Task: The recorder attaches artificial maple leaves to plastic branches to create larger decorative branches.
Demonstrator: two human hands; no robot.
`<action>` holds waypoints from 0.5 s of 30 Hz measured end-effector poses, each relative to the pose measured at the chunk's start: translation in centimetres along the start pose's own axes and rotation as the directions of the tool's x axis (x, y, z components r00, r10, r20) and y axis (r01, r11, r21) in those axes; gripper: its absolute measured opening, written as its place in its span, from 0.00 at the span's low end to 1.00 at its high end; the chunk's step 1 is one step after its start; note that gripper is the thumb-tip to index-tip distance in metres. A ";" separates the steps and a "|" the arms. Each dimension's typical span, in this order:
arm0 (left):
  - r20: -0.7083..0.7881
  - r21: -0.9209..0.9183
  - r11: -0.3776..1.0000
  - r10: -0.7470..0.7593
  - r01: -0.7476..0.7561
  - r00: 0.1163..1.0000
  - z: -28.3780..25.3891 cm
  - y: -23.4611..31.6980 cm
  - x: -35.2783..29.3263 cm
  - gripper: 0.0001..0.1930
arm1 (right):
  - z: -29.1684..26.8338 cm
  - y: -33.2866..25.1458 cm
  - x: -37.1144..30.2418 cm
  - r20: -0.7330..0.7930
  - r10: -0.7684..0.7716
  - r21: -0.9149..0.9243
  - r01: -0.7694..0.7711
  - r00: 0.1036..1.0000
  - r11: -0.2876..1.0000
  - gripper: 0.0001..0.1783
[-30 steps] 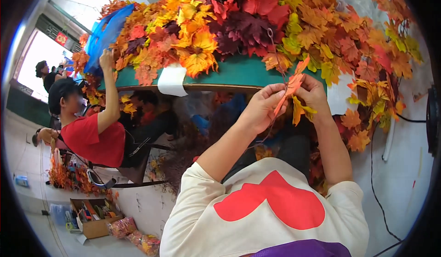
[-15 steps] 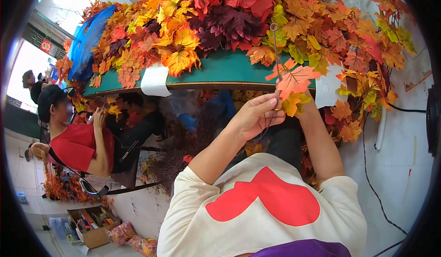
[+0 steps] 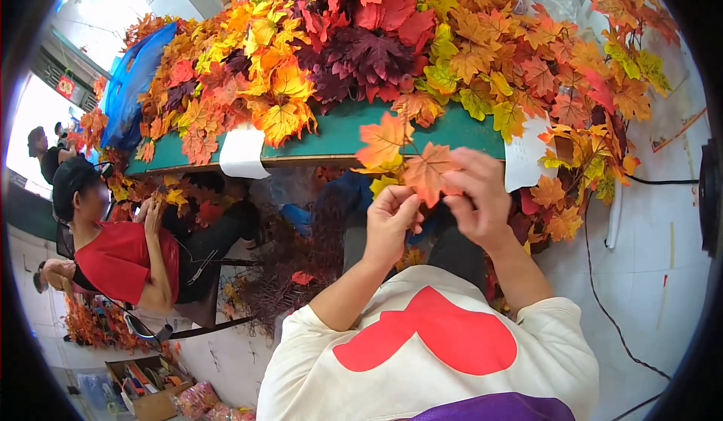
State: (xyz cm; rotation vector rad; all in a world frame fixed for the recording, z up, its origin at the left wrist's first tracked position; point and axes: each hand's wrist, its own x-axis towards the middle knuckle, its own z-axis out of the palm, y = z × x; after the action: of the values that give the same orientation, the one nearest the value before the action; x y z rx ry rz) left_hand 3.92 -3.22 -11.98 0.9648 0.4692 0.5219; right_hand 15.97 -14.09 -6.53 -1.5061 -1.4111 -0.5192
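Observation:
In front of my lap, below the table edge, my left hand (image 3: 392, 224) is closed in a pinch at the base of an artificial maple leaf sprig. The sprig has a salmon-orange leaf (image 3: 429, 172), a yellow-orange leaf (image 3: 382, 141) and a yellow-green leaf (image 3: 382, 184). Close against the right edge of the salmon-orange leaf is my right hand (image 3: 483, 201). Its fingers are bent and smeared by motion, so its grip is unclear. The lower stem is hidden behind the leaves and my left fingers.
Artificial autumn leaves (image 3: 361, 52) lie heaped on the green table (image 3: 324, 141), with white papers (image 3: 242, 152) at its edge. On the left sits a person in a red shirt (image 3: 128, 259). Dark wiry stems (image 3: 290, 285) stand near my left knee. A cord (image 3: 606, 300) runs along the right-hand floor.
The sprig and both hands have moved left and lower. The long looped wire that stood up from my hands no longer shows. My right hand has come out from behind the leaves.

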 end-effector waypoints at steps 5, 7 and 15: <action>0.000 -0.112 0.992 -0.066 0.065 0.998 0.3 0.4 -0.8 0.05 | 3.9 3.0 -2.1 0.156 0.180 0.009 -0.183 0.971 0.983 0.16; 0.006 -0.128 0.984 -0.121 0.121 0.993 0.1 0.8 -0.9 0.07 | 4.8 3.8 -2.7 0.182 0.167 0.019 -0.173 0.969 0.985 0.16; -0.069 -0.337 0.938 -0.110 0.081 0.991 -0.3 1.2 0.3 0.07 | 5.1 3.4 -2.0 0.217 0.198 0.126 -0.229 0.956 0.965 0.17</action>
State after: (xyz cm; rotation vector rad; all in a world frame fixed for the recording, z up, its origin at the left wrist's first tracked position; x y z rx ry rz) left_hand 3.72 -2.29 -11.10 0.5920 0.4849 0.5363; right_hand 17.14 -10.28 -11.58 -1.5991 -1.3855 -0.1247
